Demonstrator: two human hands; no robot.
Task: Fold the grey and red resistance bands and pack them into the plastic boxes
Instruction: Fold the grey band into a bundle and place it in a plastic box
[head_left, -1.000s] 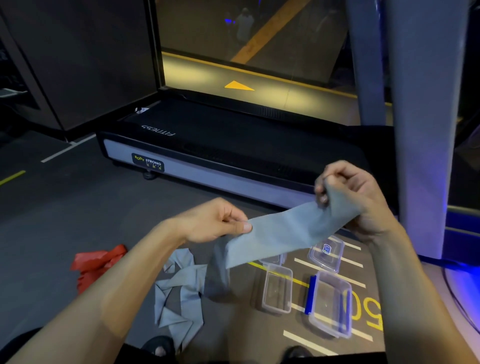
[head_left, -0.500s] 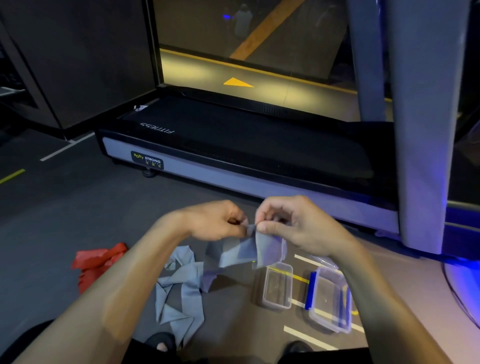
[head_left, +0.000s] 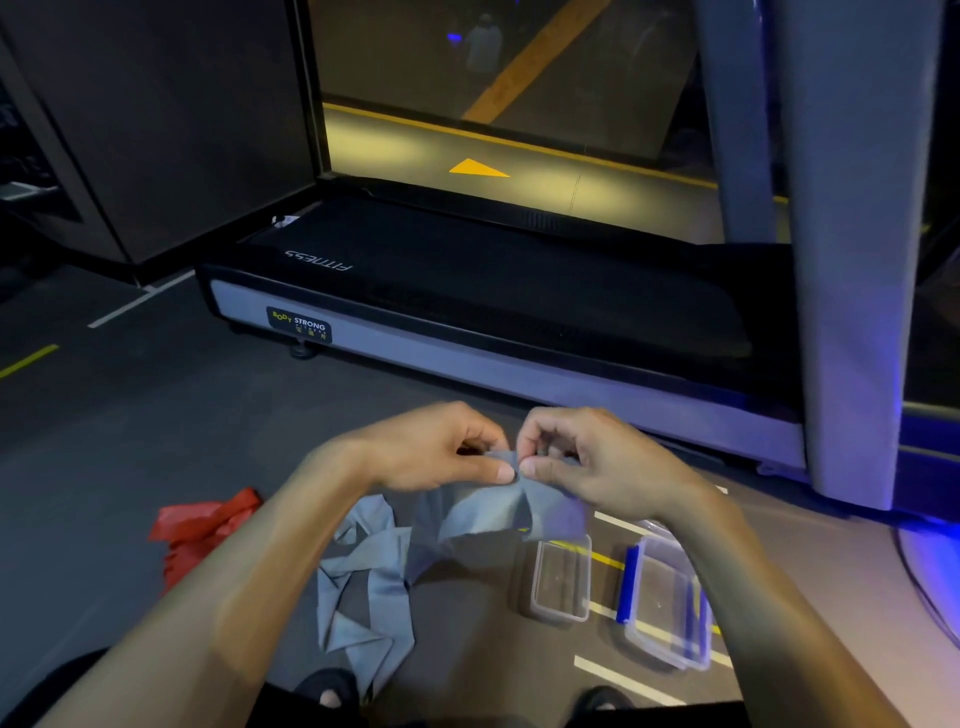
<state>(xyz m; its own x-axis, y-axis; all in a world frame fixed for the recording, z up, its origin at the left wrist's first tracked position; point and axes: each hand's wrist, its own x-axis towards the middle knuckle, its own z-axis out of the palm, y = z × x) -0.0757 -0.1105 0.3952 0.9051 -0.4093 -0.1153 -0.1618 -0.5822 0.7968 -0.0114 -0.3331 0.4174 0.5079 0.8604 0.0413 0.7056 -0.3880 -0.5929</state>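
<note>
Both hands meet in mid-air over the floor, pinching the top edge of a grey resistance band (head_left: 493, 512). My left hand (head_left: 441, 449) and my right hand (head_left: 582, 460) hold it thumb to thumb, and the band hangs below them in a doubled fold. Its long tail (head_left: 371, 597) trails down onto the floor in loose loops. A crumpled red resistance band (head_left: 200, 530) lies on the floor at the left. Two clear plastic boxes lie on the floor at the right: a small one (head_left: 561, 579) and a larger one (head_left: 667, 605) with blue clips.
A black treadmill (head_left: 493, 291) runs across the floor just beyond my hands, with its grey upright post (head_left: 852, 260) at the right. Yellow and white lines mark the floor under the boxes. My feet (head_left: 332, 691) show at the bottom edge.
My right hand swept left from a stretched-out position to meet my left hand, doubling the grey band over. Since half a second ago the hands have stayed together, adjusting the fold.
</note>
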